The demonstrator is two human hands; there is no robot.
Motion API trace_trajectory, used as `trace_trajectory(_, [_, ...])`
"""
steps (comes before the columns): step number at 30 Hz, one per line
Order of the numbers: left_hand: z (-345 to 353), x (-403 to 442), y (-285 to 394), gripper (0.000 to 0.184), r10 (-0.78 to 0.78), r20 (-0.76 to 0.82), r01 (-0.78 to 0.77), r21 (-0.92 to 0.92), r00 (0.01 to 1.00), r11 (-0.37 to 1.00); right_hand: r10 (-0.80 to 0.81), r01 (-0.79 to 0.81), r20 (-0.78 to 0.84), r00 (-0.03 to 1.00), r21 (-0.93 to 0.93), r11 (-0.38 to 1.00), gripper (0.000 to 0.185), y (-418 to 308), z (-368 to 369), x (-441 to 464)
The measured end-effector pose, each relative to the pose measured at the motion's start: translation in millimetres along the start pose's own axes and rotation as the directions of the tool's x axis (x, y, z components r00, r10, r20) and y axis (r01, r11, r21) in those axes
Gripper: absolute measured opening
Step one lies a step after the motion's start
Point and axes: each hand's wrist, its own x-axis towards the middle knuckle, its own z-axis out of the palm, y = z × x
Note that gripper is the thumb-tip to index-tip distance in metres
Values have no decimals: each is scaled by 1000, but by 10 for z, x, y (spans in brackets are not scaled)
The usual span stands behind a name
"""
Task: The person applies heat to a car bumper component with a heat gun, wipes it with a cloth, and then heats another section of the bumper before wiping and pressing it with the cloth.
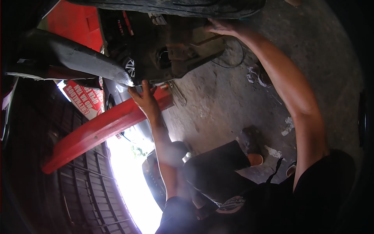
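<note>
A wide, dark, dirty moulded panel (187,58) with openings and raised sections spans the upper middle. My left hand (147,102) grips its near left edge, thumb raised and fingers bent against the rim. A long dark bodywork piece (78,52) ends in a scuffed tip right beside those fingers. At the panel's far right end is my right hand (221,27), closed on the edge with its fingertips partly hidden. Just above that hand runs the tread of a black tyre (175,8).
A red beam (109,124) slants across the left, near a red and white printed sign (83,97) and a dark barred gate (87,187). A thin cable (237,60) and scraps of litter (288,125) lie on the concrete floor (210,105). A sandalled foot (255,159) shows below.
</note>
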Motion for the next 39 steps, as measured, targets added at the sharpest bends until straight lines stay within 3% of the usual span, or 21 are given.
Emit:
trace_trajectory(24, [10, 33, -71, 57, 18, -57, -18, 6, 998, 1000, -25, 29, -104, 994, 34, 999, 62, -30, -123, -115])
trace_trajectory(39, [3, 4, -1, 57, 3, -10, -3, -3, 1000, 1000, -53, 68, -170, 984, 82, 994, 61, -105, -213, -87])
